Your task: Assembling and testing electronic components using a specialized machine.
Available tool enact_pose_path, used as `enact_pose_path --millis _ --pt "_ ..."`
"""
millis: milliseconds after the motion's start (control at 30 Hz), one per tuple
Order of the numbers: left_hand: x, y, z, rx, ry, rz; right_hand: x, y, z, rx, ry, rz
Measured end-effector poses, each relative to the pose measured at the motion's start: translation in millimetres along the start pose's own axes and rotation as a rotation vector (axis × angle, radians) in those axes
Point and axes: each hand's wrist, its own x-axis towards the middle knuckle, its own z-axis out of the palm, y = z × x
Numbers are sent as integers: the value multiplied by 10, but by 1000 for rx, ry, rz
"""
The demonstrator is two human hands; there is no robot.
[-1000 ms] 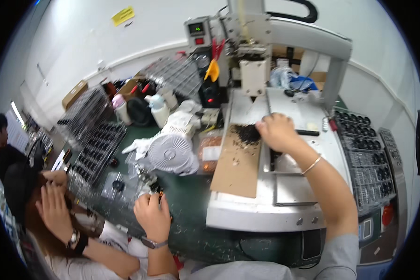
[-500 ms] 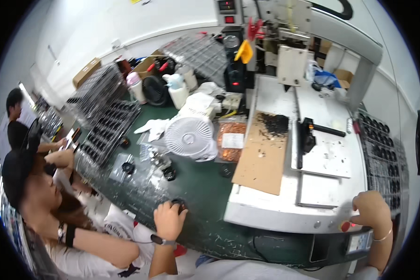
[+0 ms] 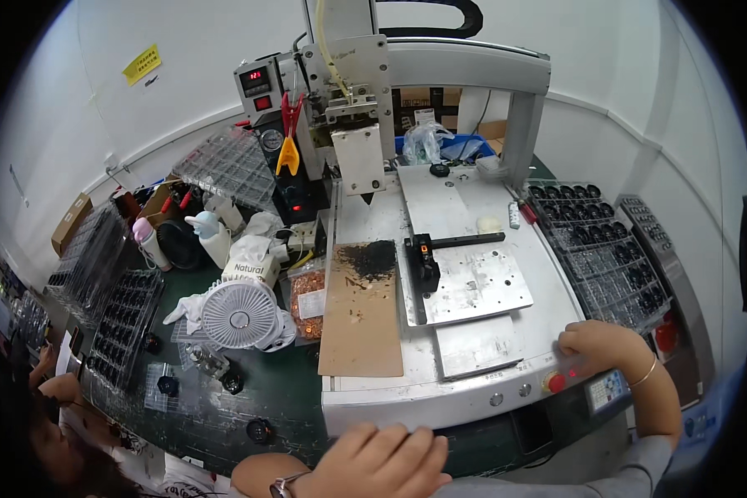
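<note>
Head view: curled right hand is hanging near the red button of the machine, bent left hand near the counter; I cannot tell whether they're holding anything.

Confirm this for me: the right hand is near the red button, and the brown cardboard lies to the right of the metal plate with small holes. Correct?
Not quite. The head view shows the brown cardboard to the left of the metal plate with small holes, not to its right. The right hand is near the red button, as you say.
</note>
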Motion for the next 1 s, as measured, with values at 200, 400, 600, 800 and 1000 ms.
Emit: enact_pose_path --millis 200,400,600,800,1000 --pt "648 -73 480 -148 -235 258 -70 -49 25 2 32 5" --pt "891 -459 1311 -242 -429 134 -65 291 -248 327 125 -27" --pt "723 -521 1691 -329 -217 113 -164 2071 -200 -194 882 1168" --pt "665 -532 1681 -302 -214 115 -33 2782 191 28 471 1261" --pt "623 -494 1676 -279 -193 128 -201 2770 117 89 691 1433"
